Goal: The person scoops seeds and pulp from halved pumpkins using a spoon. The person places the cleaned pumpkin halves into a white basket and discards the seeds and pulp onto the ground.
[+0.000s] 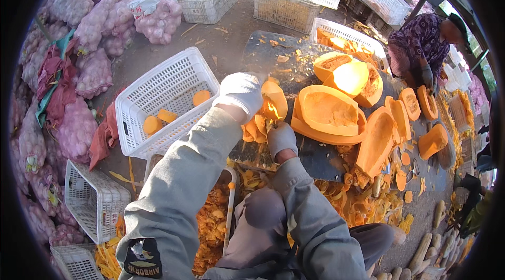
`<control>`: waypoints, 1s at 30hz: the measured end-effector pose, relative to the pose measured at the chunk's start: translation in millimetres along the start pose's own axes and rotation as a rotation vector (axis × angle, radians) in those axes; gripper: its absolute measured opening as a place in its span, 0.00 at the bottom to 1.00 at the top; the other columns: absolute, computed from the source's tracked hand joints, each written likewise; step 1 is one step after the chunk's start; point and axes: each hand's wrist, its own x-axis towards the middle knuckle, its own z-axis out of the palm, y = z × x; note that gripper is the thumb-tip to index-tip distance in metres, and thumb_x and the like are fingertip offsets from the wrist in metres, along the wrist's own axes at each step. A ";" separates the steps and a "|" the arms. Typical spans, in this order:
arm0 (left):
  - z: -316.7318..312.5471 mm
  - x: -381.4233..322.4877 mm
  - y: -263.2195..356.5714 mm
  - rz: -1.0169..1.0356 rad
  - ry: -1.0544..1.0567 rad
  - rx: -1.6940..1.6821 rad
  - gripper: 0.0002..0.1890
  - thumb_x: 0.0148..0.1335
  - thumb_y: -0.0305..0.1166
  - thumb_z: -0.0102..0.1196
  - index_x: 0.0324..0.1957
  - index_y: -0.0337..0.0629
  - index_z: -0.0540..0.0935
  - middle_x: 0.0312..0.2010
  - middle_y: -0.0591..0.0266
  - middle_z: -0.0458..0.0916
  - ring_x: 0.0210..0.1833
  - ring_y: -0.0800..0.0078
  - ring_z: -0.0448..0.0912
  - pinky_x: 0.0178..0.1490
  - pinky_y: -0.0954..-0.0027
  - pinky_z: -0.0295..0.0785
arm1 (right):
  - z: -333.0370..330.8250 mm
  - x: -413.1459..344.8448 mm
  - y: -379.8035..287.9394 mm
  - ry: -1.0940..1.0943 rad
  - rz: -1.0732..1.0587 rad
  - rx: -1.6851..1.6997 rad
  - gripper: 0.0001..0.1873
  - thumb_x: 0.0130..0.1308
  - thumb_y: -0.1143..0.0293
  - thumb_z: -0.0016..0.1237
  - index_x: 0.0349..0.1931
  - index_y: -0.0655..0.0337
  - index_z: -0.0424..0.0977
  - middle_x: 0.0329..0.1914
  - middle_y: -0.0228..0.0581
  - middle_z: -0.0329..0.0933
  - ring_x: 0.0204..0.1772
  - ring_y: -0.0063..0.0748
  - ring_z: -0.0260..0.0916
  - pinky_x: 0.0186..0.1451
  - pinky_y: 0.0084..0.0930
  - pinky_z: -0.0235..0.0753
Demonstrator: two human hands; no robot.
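My left hand [240, 92], in a white glove, reaches over the left edge of a dark work board, beside an upright piece of peeled orange pumpkin [275, 100]. Its fingers are hidden behind the glove's back and washed out by glare. My right hand [282, 138], in a grey glove, is curled at the lower end of that piece, around something small that I cannot make out. Smaller pumpkin chunks [254, 128] lie between the two hands. Right of them rest hollowed pumpkin halves [329, 110], stacked together, with more cut pieces [376, 142] beyond.
A white plastic crate [130, 116] with several pumpkin pieces stands at left. Below the board are a bin of pumpkin pulp [213, 224] and heaped peelings [355, 205]. Net sacks of garlic [94, 75] line the left. A co-worker [420, 47] bends over the board's far right.
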 end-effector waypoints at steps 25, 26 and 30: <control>18.6 -20.0 -26.0 -0.314 0.040 -0.231 0.27 0.54 0.36 0.63 0.59 0.47 0.77 0.45 0.48 0.85 0.49 0.51 0.83 0.52 0.58 0.76 | -24.7 -26.2 -19.6 0.262 -0.362 0.070 0.11 0.62 0.70 0.50 0.44 0.58 0.78 0.31 0.53 0.79 0.38 0.58 0.78 0.40 0.47 0.76; 16.8 -20.9 -27.6 -0.310 0.044 -0.228 0.27 0.54 0.36 0.63 0.58 0.47 0.77 0.44 0.47 0.85 0.48 0.51 0.83 0.52 0.58 0.76 | -24.3 -26.2 -21.1 0.256 -0.391 0.058 0.11 0.61 0.70 0.51 0.44 0.57 0.78 0.31 0.52 0.80 0.38 0.56 0.78 0.41 0.48 0.76; 19.6 -24.4 -22.4 -0.290 0.072 -0.213 0.24 0.55 0.37 0.62 0.55 0.46 0.78 0.42 0.46 0.85 0.47 0.50 0.83 0.51 0.57 0.76 | -18.3 -19.9 -6.5 0.239 -0.388 0.024 0.12 0.59 0.68 0.53 0.44 0.55 0.78 0.31 0.49 0.81 0.38 0.54 0.79 0.41 0.47 0.76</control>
